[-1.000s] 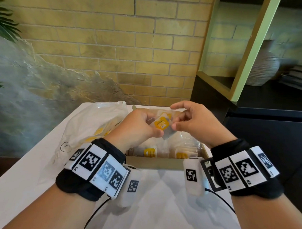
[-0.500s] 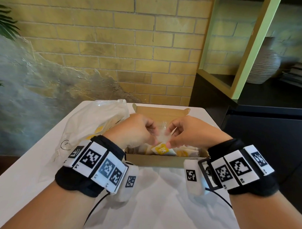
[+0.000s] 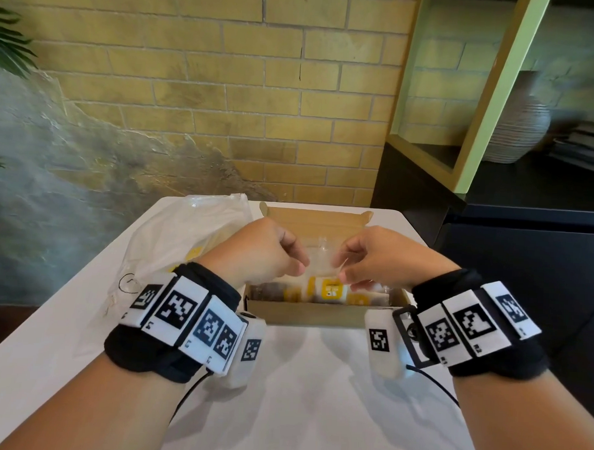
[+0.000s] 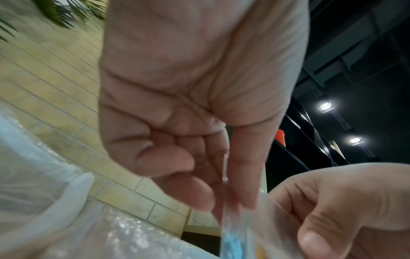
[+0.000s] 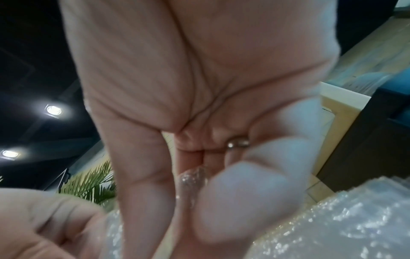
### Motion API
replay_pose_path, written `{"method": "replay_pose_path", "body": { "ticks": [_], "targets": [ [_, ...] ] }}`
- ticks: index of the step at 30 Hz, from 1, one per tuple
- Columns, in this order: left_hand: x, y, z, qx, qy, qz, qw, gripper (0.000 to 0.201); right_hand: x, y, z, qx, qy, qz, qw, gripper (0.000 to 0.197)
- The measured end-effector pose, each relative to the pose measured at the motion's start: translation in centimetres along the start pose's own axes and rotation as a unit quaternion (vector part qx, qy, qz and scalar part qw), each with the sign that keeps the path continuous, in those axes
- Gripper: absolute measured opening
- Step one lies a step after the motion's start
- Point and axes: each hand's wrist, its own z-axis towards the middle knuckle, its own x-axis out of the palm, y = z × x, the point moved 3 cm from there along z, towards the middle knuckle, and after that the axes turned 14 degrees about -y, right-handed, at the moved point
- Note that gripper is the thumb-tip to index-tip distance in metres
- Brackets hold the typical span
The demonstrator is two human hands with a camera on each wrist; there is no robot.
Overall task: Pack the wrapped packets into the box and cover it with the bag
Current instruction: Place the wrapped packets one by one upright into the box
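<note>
— Starting with the big things: where does everything sit?

— On the white table (image 3: 300, 376). The plastic bag (image 3: 187, 234) lies crumpled on its left side, with more yellow packets showing faintly through it. Just right of the bag stands the open cardboard box (image 3: 306, 314), its flap up at the back, already lined with packets along the near wall.

— And the hands?

— Both are over the box. The left hand (image 3: 261, 254) has its fingers curled, pinching the clear wrap of one wrapped packet (image 3: 327, 286) between thumb and fingers; the left wrist view shows that film caught there. The right hand (image 3: 382, 261) pinches the same wrap from the other side. The packet hangs between them, low in the box, its yellow label facing up.

— How should it be set down well?

— I'd say lower it level into the gap among the other packets, then let go with one hand first so the loose film doesn't spring it back out.

— What's the packet like?

— Small, with a yellow printed label under bubbly, glinting clear wrap. It looks light and slippery, so I'd pinch the film, not the body.
</note>
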Motion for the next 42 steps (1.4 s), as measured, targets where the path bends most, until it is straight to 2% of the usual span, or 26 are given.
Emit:
{"method": "replay_pose_path", "body": {
  "ticks": [3,6,12,14,16,19,21,23,25,27,34,42],
  "targets": [
    [-0.1,-0.5,0.0,0.009,-0.015,-0.038,0.999,0.015,0.0,0.0,0.1,-0.016,-0.002,-0.041,0.999,0.014],
    [-0.4,-0.8,-0.2,0.009,-0.016,-0.087,0.996,0.019,-0.4,-0.3,0.1,-0.016,-0.019,-0.033,0.999,0.027],
    [0.3,-0.6,-0.5,-0.018,0.043,-0.073,0.996,0.023,-0.2,-0.7,0.2,-0.025,-0.007,-0.084,0.996,0.009],
    [0.5,-0.5,-0.4,-0.019,0.045,-0.063,0.997,0.022,-0.2,-0.5,0.2,-0.029,-0.010,-0.082,0.996,0.005],
    [0.2,-0.5,-0.3,-0.020,0.026,-0.067,0.997,0.017,-0.9,-0.1,0.1,-0.047,-0.054,-0.064,0.995,0.005],
    [-0.4,-0.5,-0.2,-0.011,0.000,-0.039,0.999,0.006,-3.1,1.0,-0.7,-0.083,-0.168,-0.004,0.982,0.012],
    [-0.5,-0.3,-0.2,-0.003,0.005,0.007,1.000,0.006,-4.0,1.4,-1.2,-0.097,-0.198,0.009,0.975,0.013],
    [-0.3,-0.2,-0.2,0.006,0.028,0.057,0.998,0.010,-3.8,1.6,-1.2,-0.106,-0.178,-0.071,0.976,0.010],
    [0.2,-0.2,-0.4,0.024,0.070,0.115,0.991,0.015,-2.6,1.4,-0.9,-0.114,-0.126,-0.183,0.968,0.009],
    [0.6,-0.1,-0.7,0.035,0.113,0.162,0.980,0.019,-1.1,0.9,-0.7,-0.105,-0.066,-0.241,0.963,0.014],
    [1.2,0.1,-0.9,0.041,0.156,0.226,0.961,0.027,-0.3,1.0,-0.9,-0.055,0.026,-0.296,0.953,0.011],
    [1.3,0.3,-1.0,0.043,0.175,0.230,0.956,0.025,-0.4,0.5,-1.0,-0.073,-0.001,-0.268,0.961,0.013]
  ]
}}
